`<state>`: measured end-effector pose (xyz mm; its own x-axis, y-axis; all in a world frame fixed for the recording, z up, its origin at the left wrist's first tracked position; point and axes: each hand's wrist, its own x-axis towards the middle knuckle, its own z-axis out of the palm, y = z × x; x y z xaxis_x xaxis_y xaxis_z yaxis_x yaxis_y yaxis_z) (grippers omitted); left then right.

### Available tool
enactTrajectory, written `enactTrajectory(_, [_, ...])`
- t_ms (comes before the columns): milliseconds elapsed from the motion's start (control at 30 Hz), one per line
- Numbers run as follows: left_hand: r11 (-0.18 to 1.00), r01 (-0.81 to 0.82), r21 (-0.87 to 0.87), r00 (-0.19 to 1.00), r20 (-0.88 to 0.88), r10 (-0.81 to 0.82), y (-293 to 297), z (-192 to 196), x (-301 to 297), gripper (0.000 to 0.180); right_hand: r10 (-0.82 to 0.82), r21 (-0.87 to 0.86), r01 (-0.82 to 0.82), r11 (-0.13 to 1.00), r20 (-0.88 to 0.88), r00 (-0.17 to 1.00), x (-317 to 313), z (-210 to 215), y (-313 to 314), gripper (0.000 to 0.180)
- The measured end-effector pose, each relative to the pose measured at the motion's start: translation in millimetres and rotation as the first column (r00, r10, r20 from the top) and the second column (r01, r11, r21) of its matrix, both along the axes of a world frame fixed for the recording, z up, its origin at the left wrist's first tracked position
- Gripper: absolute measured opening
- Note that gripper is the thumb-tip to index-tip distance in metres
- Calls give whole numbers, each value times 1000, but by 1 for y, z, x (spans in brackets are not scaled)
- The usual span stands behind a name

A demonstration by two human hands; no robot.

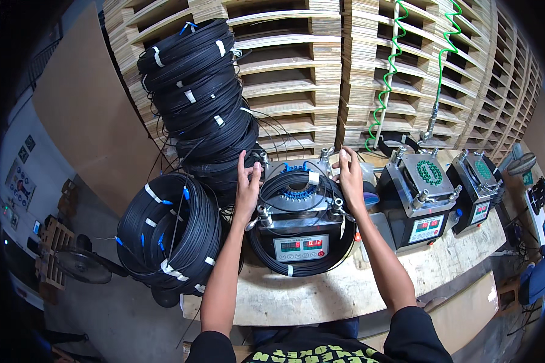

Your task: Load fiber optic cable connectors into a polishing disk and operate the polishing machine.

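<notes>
A black bench machine with a metal top and a red digital display stands in front of me. A coil of thin black cable loops around it, lying over its top and hanging down its front. Blue connectors sit in a ring on the top plate. My left hand is beside the plate's left edge, fingers stretched up and apart. On the opposite side, my right hand is raised by the far right clamp post, its fingers extended. Neither hand visibly holds anything; contact with the posts is unclear.
Tall stacked black cable coils rise at the back left, with more coils nearer. Two similar machines stand right on the wooden table. Wooden pallets fill the back; green coiled hoses hang there.
</notes>
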<state>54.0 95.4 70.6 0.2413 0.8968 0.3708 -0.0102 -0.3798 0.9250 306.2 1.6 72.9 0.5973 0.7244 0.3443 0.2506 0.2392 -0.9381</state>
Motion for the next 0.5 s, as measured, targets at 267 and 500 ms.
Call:
enactTrajectory(267, [990, -9, -138, 998, 55, 17, -1, 1, -4, 67, 22, 28, -24, 999, 47, 999, -1, 0, 1, 46])
enactTrajectory(500, [981, -13, -194, 989, 143, 41, -9, 7, -2, 69, 116, -36, -122, 992, -138, 984, -7, 13, -11, 58])
